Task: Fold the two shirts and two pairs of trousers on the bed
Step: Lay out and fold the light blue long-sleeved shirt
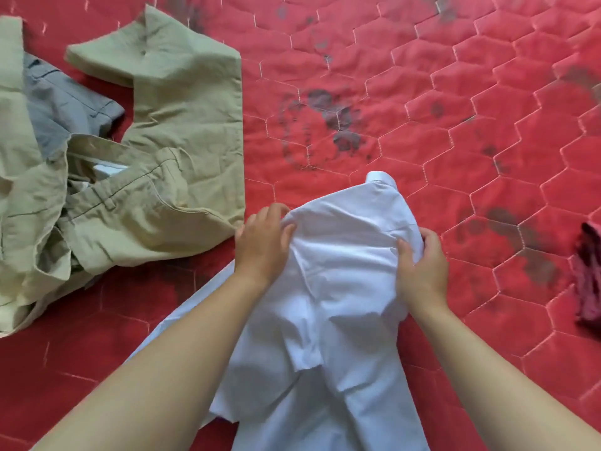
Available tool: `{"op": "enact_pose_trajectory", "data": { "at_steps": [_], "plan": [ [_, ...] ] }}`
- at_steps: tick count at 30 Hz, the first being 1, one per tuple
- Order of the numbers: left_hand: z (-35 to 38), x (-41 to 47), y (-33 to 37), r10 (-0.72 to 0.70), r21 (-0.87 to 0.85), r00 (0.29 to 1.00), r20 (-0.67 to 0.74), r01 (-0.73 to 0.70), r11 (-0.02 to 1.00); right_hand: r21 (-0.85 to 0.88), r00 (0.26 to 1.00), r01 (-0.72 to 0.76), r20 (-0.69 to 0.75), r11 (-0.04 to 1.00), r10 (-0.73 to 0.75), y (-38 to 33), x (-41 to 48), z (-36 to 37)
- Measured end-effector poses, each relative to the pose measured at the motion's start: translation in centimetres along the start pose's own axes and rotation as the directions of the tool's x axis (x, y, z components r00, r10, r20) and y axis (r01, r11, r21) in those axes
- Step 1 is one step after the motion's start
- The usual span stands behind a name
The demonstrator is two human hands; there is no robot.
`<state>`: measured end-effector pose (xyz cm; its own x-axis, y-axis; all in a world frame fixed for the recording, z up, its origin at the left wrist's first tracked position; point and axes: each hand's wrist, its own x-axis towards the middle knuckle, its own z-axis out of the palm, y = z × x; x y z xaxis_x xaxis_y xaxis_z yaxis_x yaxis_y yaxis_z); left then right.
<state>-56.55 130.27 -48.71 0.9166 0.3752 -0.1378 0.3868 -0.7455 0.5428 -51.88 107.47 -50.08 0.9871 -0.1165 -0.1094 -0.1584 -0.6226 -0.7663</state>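
White shirt (335,288), thin, limp cotton, lies near centre on red quilt (422,92). Left hand (260,245) and right hand (422,268) pinch its shoulders. Likely light, creases easily; grip seams. Khaki trousers (156,164) heaped left.

light: bright, even | shadows: faint, soft-edged | glare: near blow-out on white shirt (344,278) | blur: mild, heavier at right edge | distortion: wide-angle stretch at borders

A white shirt (341,288) on the red quilted bed (455,109) is held near its collar end by the left grip (263,242) and the right grip (422,265). Khaki trousers (182,141) are heaped at the left, partly covering a grey garment (61,102).
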Motion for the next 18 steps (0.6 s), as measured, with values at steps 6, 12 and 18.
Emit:
{"op": "enact_pose_trajectory", "data": {
  "at_steps": [6,12,18],
  "plan": [
    [3.4,3.4,3.6,-0.114,0.285,0.984,0.138,0.071,0.956,-0.280,0.980,-0.113,0.127,0.953,0.153,1.4,5.7,-2.2],
    [3.7,-5.5,-0.2,-0.092,0.189,0.977,0.193,0.055,0.980,-0.379,0.982,0.115,0.184,0.918,-0.047,3.7,-3.5,-2.9],
    [1.6,-15.7,-3.1,-0.132,0.105,0.984,0.118,0.119,0.987,-0.228,0.884,0.345,0.404,0.910,-0.234,1.4,-11.7,-0.8]
  ]
}}
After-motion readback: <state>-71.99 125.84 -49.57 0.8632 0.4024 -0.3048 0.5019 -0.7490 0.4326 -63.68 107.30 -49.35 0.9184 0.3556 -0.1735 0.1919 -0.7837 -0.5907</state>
